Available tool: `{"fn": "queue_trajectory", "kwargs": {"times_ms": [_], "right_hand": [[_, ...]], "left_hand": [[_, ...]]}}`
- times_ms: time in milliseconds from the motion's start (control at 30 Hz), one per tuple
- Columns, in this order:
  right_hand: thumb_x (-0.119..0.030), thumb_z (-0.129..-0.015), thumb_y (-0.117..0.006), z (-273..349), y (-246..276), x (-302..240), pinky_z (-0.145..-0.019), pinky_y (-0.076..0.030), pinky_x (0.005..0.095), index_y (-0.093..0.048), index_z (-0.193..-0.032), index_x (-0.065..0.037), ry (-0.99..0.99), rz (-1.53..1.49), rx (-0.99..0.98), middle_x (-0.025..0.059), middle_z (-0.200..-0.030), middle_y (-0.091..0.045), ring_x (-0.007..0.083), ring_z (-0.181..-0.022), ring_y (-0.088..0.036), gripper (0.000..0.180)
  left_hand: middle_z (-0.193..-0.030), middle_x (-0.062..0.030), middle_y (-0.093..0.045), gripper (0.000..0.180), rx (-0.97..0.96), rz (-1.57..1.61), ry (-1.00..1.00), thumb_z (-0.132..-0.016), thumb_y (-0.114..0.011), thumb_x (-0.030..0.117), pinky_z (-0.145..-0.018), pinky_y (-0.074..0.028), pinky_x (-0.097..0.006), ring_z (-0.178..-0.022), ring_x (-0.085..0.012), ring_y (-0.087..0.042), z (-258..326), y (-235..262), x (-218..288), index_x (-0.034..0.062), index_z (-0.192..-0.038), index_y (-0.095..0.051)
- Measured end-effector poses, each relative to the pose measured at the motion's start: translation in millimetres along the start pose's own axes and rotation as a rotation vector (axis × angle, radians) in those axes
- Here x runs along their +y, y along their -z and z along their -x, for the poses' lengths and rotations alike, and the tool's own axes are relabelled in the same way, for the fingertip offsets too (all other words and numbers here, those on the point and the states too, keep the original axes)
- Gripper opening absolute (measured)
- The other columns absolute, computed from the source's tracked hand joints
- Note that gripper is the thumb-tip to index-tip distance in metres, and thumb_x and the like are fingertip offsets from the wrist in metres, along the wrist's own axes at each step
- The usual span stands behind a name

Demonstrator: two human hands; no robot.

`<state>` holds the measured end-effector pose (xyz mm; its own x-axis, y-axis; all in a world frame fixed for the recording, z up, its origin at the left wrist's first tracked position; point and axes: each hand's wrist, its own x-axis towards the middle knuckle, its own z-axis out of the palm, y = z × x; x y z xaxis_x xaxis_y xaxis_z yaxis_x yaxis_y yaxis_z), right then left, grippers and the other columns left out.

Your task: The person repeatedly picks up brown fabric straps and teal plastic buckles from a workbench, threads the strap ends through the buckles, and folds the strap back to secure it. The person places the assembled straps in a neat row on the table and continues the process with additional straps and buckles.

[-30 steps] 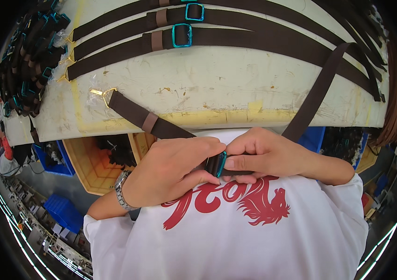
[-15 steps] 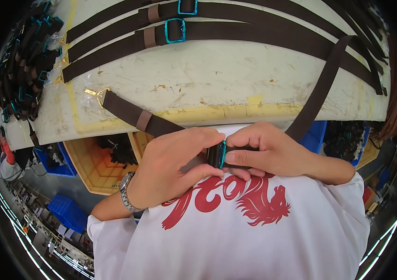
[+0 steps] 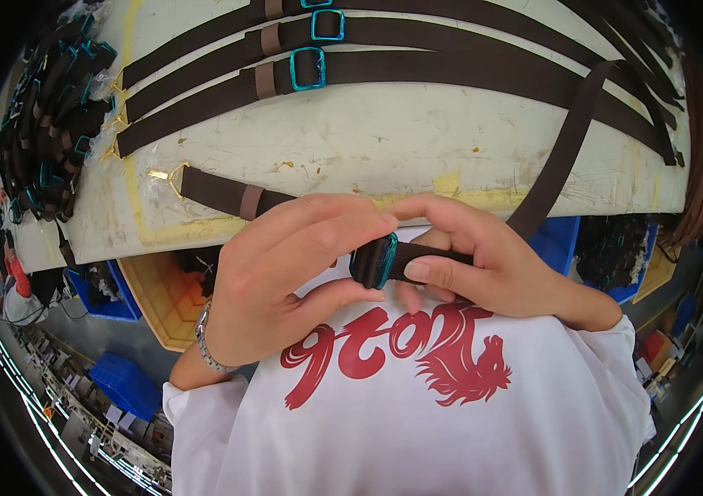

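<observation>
Close to my chest, a teal-edged slide buckle (image 3: 374,261) has dark brown webbing running through it. My left hand (image 3: 285,277) is closed on that buckle, thumb below and fingertips above. On its right side, my right hand (image 3: 488,263) pinches the dark webbing strap (image 3: 432,258) between thumb and fingers. One stretch of the strap lies on the table, with a lighter brown loop (image 3: 251,201) around it and a gold hook (image 3: 168,177) at its end. Another stretch rises behind my right hand across the table. Some fingers of my right hand are hidden behind the strap.
Several similar straps (image 3: 467,70) with teal buckles lie across the far part of the table (image 3: 351,132). A heap of finished-looking straps (image 3: 54,124) hangs at the left. Below the edge stand a yellow bin (image 3: 153,302) and blue bins (image 3: 554,244) holding dark pieces.
My left hand has shifted slightly left and tilted, exposing more of the buckle. The buckle and my right thumb have moved apart, with a short length of webbing now visible between them.
</observation>
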<state>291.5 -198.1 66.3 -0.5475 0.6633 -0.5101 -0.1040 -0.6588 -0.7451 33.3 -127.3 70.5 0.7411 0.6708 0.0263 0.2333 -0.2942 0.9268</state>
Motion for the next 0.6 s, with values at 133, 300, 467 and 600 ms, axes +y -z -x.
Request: {"fn": "queue_trajectory", "kwargs": {"times_ms": [133, 300, 467, 600], "right_hand": [[-0.009, -0.111, -0.053, -7.0, -0.9, 15.6, -0.063, -0.043, 0.0244, -0.034, -0.168, -0.006, 0.032, -0.129, -0.081, 0.0039, -0.086, -0.072, 0.0063, -0.066, -0.049, 0.06], [-0.009, -0.112, -0.052, -8.8, 1.8, 17.0, -0.064, -0.044, 0.0231, -0.03, -0.171, -0.007, -0.014, -0.241, -0.163, 0.0041, -0.089, -0.073, 0.0063, -0.068, -0.05, 0.062], [-0.008, -0.113, -0.051, -12.2, -2.0, 13.9, -0.063, -0.045, 0.0235, -0.032, -0.17, -0.006, 0.058, -0.042, -0.107, 0.0046, -0.092, -0.073, 0.0069, -0.068, -0.052, 0.06], [-0.007, -0.113, -0.051, -17.5, -7.7, 11.6, -0.064, -0.047, 0.0234, -0.034, -0.169, -0.005, 0.085, -0.043, -0.087, 0.0045, -0.093, -0.073, 0.0074, -0.068, -0.054, 0.059]], "left_hand": [[-0.122, -0.014, -0.073, 0.057, -0.046, 0.033, 0.075, -0.072, -0.091, 0.003, -0.079, -0.061, -0.035, -0.097, -0.0262, -0.074, 3.1, 1.7, 3.4, 0.0032, -0.127, -0.075], [-0.122, -0.0125, -0.064, 0.053, -0.072, 0.147, 0.12, -0.076, -0.091, 0.001, -0.08, -0.061, -0.034, -0.1, -0.0248, -0.072, 9.9, -14.4, -6.9, 0.0023, -0.126, -0.075], [-0.118, -0.0091, -0.06, 0.051, 0.053, 0.183, 0.074, -0.074, -0.094, 0.003, -0.081, -0.057, -0.033, -0.098, -0.0212, -0.067, 11.2, -11.1, -5.4, 0.0029, -0.123, -0.079], [-0.109, -0.0073, -0.06, 0.055, 0.079, 0.183, 0.077, -0.07, -0.095, 0.007, -0.076, -0.053, -0.032, -0.09, -0.0198, -0.063, 11.4, -5.2, -8.6, 0.0059, -0.124, -0.081]]}}
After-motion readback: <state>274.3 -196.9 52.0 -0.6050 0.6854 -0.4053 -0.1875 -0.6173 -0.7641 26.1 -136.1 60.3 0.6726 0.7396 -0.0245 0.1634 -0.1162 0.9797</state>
